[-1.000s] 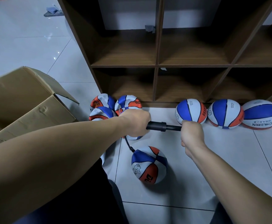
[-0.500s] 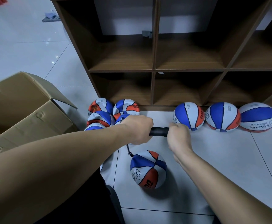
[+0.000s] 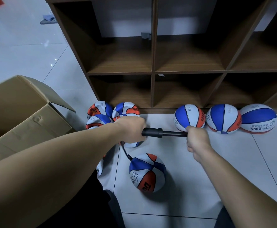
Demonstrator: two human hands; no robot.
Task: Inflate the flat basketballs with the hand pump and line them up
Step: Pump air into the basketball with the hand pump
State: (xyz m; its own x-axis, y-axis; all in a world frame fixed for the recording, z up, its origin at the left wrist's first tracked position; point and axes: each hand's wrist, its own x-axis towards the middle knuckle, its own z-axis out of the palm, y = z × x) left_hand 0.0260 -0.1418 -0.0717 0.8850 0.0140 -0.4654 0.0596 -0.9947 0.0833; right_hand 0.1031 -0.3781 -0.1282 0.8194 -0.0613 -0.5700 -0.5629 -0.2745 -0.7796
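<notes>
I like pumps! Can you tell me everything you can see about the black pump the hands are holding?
The hand pump is black and looks like plastic. It lies level above the floor, its thin rod pulled partly out. The left hand grips its thick barrel; the right hand grips the handle end. A thin black hose runs down to the basketball on the tiles.

Bare floor (image 3: 216,170) lay open to the right of the ball on the hose (image 3: 146,172), up to the 3 inflated balls (image 3: 223,120) lined against the shelf unit (image 3: 152,89). On the left, the cardboard box (image 3: 26,112) and the heap of flat balls (image 3: 101,112) crowded the way.
</notes>
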